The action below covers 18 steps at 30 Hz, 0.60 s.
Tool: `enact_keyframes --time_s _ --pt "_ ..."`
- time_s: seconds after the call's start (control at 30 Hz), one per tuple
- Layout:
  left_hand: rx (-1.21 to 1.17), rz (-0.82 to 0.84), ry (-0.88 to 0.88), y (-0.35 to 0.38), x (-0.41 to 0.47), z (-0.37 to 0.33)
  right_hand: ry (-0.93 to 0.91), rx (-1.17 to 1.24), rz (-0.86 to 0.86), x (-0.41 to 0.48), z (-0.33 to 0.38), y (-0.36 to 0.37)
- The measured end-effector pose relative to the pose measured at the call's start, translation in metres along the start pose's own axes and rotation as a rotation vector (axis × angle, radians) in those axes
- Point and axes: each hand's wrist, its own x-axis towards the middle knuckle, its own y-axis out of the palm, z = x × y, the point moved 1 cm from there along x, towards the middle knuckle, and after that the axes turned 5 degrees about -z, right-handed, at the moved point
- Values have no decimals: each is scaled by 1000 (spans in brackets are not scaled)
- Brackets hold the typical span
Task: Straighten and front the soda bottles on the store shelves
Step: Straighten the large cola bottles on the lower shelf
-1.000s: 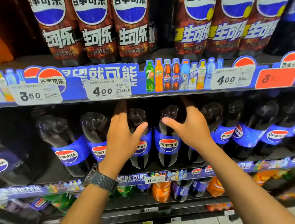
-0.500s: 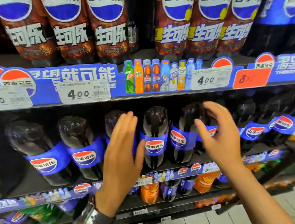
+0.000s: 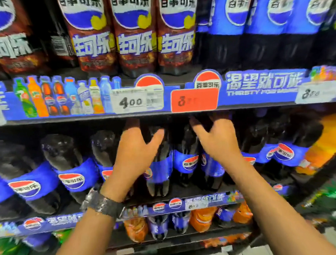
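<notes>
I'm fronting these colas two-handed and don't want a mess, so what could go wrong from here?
The dark plastic cola bottle under your left hand stands close beside the forward-facing cola bottle; twisting it may turn that neighbour askew. Your right hand reaches just under the orange paper price tag; lifting could dislodge it.

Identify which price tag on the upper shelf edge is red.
The middle tag, just above the right hand; the 4.00 tag and far-right tag are white.

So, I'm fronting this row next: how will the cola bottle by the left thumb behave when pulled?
Probably heavy: the cola bottle looks full of dark liquid. Tall and narrow, so pulling near its top may tip it. Smooth plastic might slip.
</notes>
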Motion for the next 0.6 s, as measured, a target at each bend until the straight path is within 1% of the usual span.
enact_keyframes --time_s 0.07,0.13,0.23,0.27,0.33,0.4,0.43,0.5,0.57,0.6 --pt "37 80 -52 2 16 -1 -103 -42 125 12 7 2" --pt "94 164 -37 -1 25 2 -157 -113 301 30 11 1" --pt "100 193 3 -5 27 -1 -125 -294 704 55 6 1" --pt "96 166 11 -5 26 -3 -108 -341 777 57 2 3" --pt "137 82 25 -1 23 -7 -83 -374 792 56 -3 9" --pt "184 16 51 2 19 -11 -51 -323 751 50 -8 13" --pt "171 19 67 2 18 -13 -48 -294 728 48 -10 14" --pt "111 85 56 -1 18 -11 -44 -243 692 46 -12 15" --pt "132 145 24 -2 20 -4 -76 -227 633 47 -11 17" --pt "159 140 13 -2 20 -2 -99 -241 588 48 -9 18"
